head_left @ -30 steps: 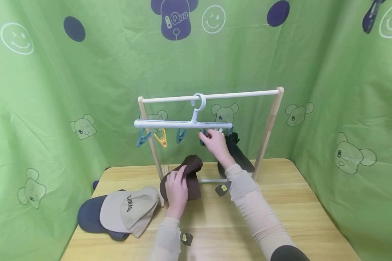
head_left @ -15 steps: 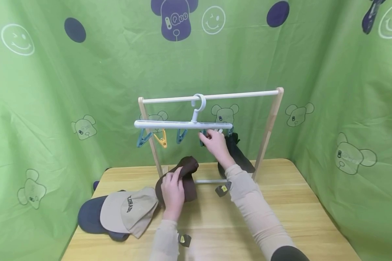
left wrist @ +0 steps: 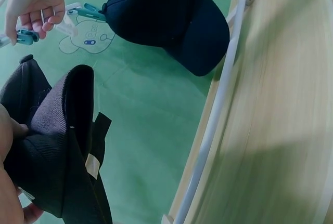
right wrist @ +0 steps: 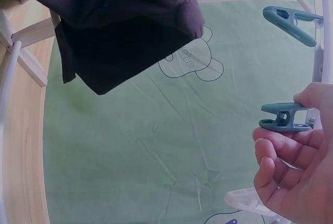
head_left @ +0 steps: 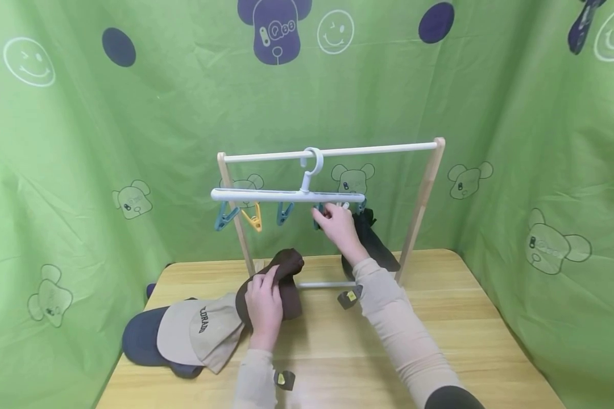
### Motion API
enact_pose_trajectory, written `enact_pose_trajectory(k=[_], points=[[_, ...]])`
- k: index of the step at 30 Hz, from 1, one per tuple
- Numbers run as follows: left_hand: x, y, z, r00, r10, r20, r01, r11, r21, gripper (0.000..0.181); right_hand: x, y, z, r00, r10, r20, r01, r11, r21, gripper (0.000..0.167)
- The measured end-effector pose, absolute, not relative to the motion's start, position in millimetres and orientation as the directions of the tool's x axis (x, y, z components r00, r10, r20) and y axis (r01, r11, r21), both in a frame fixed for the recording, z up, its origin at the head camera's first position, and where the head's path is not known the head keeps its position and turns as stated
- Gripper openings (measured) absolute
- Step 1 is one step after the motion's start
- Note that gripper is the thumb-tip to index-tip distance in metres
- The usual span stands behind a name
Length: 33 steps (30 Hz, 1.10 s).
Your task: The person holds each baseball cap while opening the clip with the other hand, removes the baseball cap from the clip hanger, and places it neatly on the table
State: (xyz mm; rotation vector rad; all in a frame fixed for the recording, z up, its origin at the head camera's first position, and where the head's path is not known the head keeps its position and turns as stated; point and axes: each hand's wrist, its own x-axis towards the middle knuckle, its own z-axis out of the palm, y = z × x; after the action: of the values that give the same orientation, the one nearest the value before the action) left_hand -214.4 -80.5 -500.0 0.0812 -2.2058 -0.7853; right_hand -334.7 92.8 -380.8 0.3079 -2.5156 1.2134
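My left hand (head_left: 264,307) grips a dark brown cap (head_left: 290,301) above the table, below the hanger. In the left wrist view, the fingers hold the folded cap (left wrist: 39,154) with its opening showing. At the hanger's right part, my right hand (head_left: 337,228) pinches a teal clothespin (right wrist: 283,117) between thumb and fingers; its jaws have nothing between them in the right wrist view. The pale hanger (head_left: 281,196) hooks over the rack's white rod (head_left: 378,150). A black cap (left wrist: 156,11) hangs from a teal clip at the hanger's right end.
Teal clips (head_left: 284,213) and a yellow clip (head_left: 253,217) dangle along the hanger. On the table's left lie a beige cap (head_left: 181,332) and a navy cap (head_left: 142,336) under it. The rack's wooden post (head_left: 420,210) stands at right, with a low white bar (head_left: 327,284) behind the hands.
The left hand has moved left and slightly toward me with the brown cap, away from the clothespin. The right hand stays at the clothespin.
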Motion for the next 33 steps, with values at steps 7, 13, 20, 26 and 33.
enact_pose_trajectory(k=[7,13,20,26,33], points=[[-211,-86,-500,-0.702,-0.314,0.639,0.166,0.8,0.576,0.031,-335,93,-382,-0.92,-0.041,0.389,-0.332,0.61,-0.72,0.036],[-211,-94,-503,-0.715,-0.331,0.615,0.14,0.794,0.591,0.031,-335,93,-383,-0.925,-0.043,0.378,-0.326,0.6,-0.731,0.036],[-210,-102,-505,-0.707,-0.347,0.616,0.123,0.798,0.59,0.03,-334,93,-382,-0.926,-0.046,0.375,-0.327,0.596,-0.733,0.035],[-208,-110,-506,-0.703,-0.364,0.611,0.103,0.798,0.594,0.03,-334,93,-381,-0.924,-0.05,0.378,-0.332,0.591,-0.735,0.035],[-206,-118,-509,-0.707,-0.387,0.592,0.083,0.786,0.613,0.029,-335,93,-382,-0.923,-0.052,0.38,-0.334,0.598,-0.729,0.034]])
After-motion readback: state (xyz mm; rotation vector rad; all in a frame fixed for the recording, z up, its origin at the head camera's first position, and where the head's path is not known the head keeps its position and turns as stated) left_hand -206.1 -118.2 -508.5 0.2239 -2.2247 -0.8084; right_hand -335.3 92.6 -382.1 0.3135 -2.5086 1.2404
